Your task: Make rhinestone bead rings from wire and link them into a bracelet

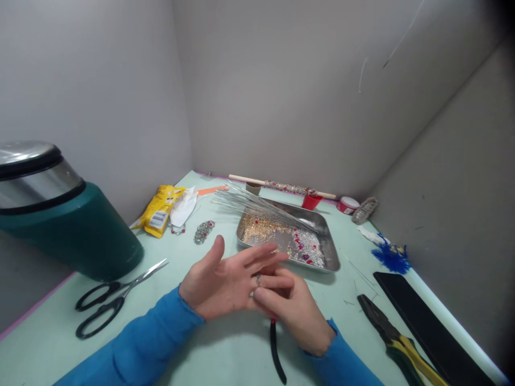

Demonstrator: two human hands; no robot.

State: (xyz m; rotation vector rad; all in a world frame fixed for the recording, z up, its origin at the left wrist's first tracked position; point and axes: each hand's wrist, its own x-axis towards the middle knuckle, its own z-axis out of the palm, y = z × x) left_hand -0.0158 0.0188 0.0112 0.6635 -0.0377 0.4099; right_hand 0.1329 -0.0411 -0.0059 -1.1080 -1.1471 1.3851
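Observation:
My left hand is palm up with its fingers stretched out. On one of its fingers sits a small silvery ring. My right hand grips the outer fingers of my left hand, its thumb pressed close below the ring. Whether it also touches the ring is not clear. Beneath the hands, a black curved tool handle with a red part lies on the table, the rest hidden. Just behind my fingers stands a metal tray of gold and clear beads with red ones, and a bundle of thin wires rests across it.
Scissors and a big green flask are at left. A yellow packet and beaded wire rings lie behind. A beaded wooden rod spans the back. Pliers, a black strip and blue thread lie right.

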